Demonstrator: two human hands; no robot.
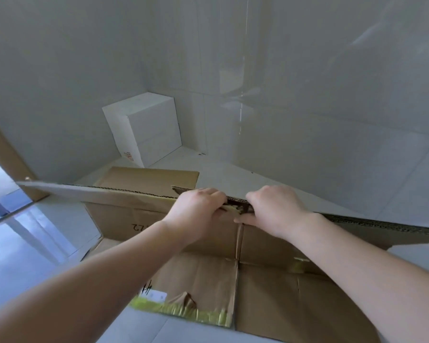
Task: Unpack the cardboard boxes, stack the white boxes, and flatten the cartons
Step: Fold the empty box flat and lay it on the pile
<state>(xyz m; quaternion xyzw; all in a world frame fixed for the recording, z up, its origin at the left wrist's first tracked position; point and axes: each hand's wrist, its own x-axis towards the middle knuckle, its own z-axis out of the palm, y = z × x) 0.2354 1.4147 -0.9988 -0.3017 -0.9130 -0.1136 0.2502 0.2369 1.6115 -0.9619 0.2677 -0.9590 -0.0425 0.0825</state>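
1. Both hands, left [198, 210] and right [274, 210], grip the carton's [203, 273] raised top edge (fingers curled over it).
2. Stacked white boxes [144, 127] stand in the corner on the floor [22, 246].

Handwritten "22" (seen upside down) on the cardboard carton [144, 226] wall.
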